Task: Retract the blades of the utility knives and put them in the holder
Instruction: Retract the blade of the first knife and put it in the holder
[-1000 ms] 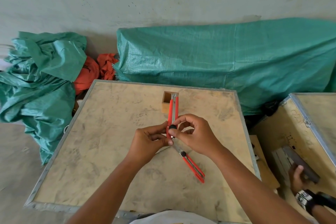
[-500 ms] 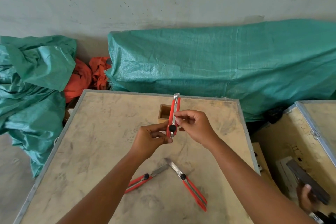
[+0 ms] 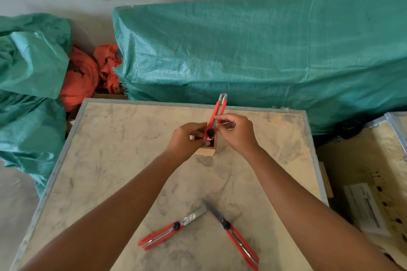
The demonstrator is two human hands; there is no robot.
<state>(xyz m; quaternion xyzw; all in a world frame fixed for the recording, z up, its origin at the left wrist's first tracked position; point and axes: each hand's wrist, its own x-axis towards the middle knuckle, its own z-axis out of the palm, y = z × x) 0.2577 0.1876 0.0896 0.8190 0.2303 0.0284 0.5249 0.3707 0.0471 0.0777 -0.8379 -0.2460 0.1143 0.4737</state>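
Head view showed us both hands meeting over the far middle of the wooden tabletop [image 3: 123, 160], closed together on 1 red utility knife [image 3: 217, 114]. Our left hand [image 3: 187, 138] pinched its lower end beside the black slider knob, and our right hand [image 3: 236, 131] gripped the body just above with thumb and fingers curled round it. That knife stood nearly upright, its metal tip leaning slightly away from us, its lower end at the mouth of the small wooden holder [image 3: 206, 150]; we could not tell whether it had entered. The holder sat well in from every metal-edged side of the table, partly hidden by our fingers.

Nearer us lay 2 more red knives with blades extended: the left knife [image 3: 169, 230] and the right knife [image 3: 236, 236], their blade tips close together, forming a V. Bare tabletop lay open between them and the holder, and out to the left edge. A green tarpaulin [image 3: 264, 50] covered a bulk beyond the far edge.
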